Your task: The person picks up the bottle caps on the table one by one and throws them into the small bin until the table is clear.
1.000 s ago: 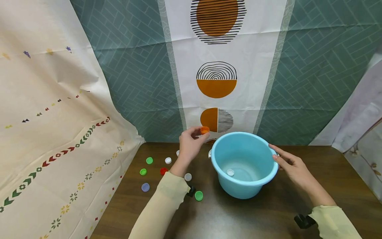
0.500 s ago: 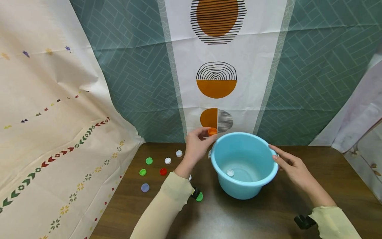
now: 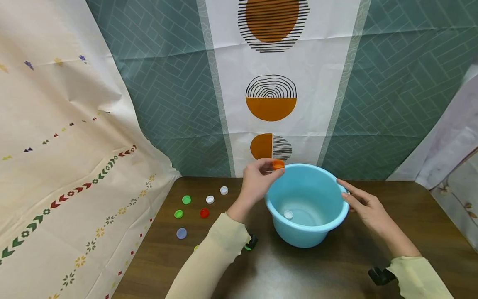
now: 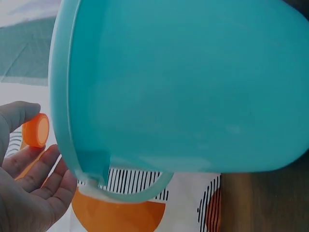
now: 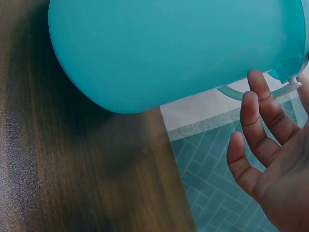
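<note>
My left hand (image 3: 257,187) pinches an orange bottle cap (image 3: 278,165) between thumb and fingers, just over the left back rim of a light blue bucket (image 3: 304,237). In the left wrist view the orange cap (image 4: 36,130) sits at the fingertips, beside the bucket's rim (image 4: 63,87). On the bucket's right side my right hand (image 3: 367,209) grips the rim with thumb and fingers. The right wrist view shows that hand's other fingers (image 5: 251,116) loosely bent beside the bucket's wall. A white bottle cap (image 3: 288,214) lies on the bucket's floor.
Several loose caps lie on the brown table (image 3: 313,274) left of the bucket, among them a red cap (image 3: 204,213), a blue-violet cap (image 3: 181,233) and a green cap (image 3: 186,199). My left sleeve (image 3: 220,249) partly covers others. A patterned cloth (image 3: 269,124) hangs behind.
My left hand has carried the orange cap rightward, from left of the bucket to over its rim. A white cap behind the hand has come into view. The right hand and bucket stay put.
</note>
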The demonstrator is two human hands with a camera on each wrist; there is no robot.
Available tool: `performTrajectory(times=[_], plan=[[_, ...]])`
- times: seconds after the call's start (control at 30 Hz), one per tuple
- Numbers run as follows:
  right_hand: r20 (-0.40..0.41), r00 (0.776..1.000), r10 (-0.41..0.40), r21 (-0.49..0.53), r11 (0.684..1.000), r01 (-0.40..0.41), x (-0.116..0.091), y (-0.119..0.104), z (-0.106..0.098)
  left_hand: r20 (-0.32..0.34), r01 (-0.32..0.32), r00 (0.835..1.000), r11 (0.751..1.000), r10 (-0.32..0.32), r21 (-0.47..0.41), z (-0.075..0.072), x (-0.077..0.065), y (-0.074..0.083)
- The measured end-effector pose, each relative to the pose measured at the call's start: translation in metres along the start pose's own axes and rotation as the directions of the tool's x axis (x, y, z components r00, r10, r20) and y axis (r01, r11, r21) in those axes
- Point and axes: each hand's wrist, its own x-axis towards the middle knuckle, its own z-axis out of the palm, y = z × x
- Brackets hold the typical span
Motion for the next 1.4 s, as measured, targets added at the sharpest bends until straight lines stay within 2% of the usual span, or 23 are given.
performTrajectory(times=[0.43, 0.77, 1.4], plan=[[-0.001, 1.0, 0.006, -0.005, 1.0, -0.006, 0.0, -0.002, 0.0, 0.037, -0.03, 0.999, 0.999, 0.032, -0.045, 0.012, 0.001, 0.01], [0.001, 1.0, -0.007, -0.004, 1.0, 0.007, -0.002, 0.0, 0.001, 0.075, -0.017, 0.997, 0.998, 0.021, -0.056, 0.021, -0.002, 0.02], [-0.002, 1.0, -0.016, 0.012, 1.0, 0.016, -0.003, -0.001, 0.001, 0.103, -0.035, 0.994, 0.996, 0.043, -0.076, 0.033, -0.003, 0.022]])
